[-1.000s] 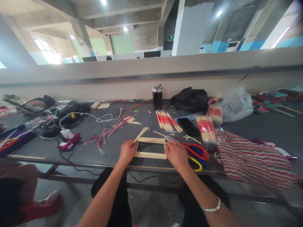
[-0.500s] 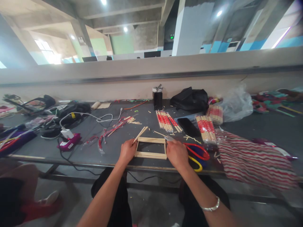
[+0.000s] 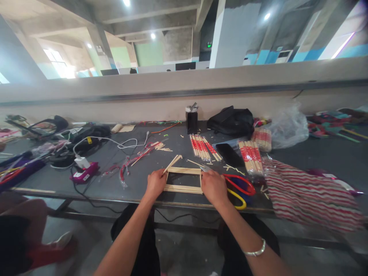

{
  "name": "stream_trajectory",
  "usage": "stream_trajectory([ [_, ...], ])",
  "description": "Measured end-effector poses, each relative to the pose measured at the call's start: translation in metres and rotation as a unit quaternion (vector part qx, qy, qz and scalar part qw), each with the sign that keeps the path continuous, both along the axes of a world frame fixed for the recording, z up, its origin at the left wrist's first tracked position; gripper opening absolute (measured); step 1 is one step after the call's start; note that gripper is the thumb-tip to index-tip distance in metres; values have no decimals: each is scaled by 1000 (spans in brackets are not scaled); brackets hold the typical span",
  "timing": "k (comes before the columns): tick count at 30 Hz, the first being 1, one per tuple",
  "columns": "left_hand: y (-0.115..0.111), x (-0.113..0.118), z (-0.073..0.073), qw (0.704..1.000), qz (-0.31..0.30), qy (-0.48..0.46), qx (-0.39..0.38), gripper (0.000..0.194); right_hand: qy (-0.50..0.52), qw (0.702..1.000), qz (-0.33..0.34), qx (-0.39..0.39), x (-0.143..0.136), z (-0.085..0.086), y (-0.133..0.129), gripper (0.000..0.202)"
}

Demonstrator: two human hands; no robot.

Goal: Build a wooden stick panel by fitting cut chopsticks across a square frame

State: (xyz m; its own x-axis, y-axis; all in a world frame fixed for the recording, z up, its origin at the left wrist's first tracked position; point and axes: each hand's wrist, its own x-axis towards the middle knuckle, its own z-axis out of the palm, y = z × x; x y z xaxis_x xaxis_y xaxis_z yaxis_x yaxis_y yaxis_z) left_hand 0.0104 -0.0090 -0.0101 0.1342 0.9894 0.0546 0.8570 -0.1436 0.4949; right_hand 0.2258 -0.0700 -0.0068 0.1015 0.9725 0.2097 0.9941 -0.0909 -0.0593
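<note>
A rectangular frame of thin wooden sticks (image 3: 184, 189) lies near the front edge of the dark table, its long sides made of several sticks each. My left hand (image 3: 156, 183) is closed at the frame's left end, and loose sticks (image 3: 174, 162) point up and away from its fingers. At the right end my right hand (image 3: 214, 186) is closed round scissors; their metal blades show past the fingers, beside a thin stick (image 3: 194, 163). The scissors' red and yellow handles (image 3: 240, 185) stick out to the right of this hand.
Red-banded stick packs (image 3: 250, 156), a phone (image 3: 227, 154) and a striped cloth (image 3: 307, 195) lie to the right. A black bag (image 3: 230, 120) and a dark container (image 3: 191, 120) stand behind. On the left are a purple power strip (image 3: 84, 173) and cables. A person's leg shows lower left.
The sticks at my left hand have shifted slightly to the right. My right hand has moved a little; both hands keep their places at the frame's ends.
</note>
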Motion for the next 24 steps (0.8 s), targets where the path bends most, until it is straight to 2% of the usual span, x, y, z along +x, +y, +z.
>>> stream_trajectory([
  [24, 2, 2, 1, 1000, 7, 25, -5, 31, 7, 1000, -1, 3, -2, 0, 3, 28],
])
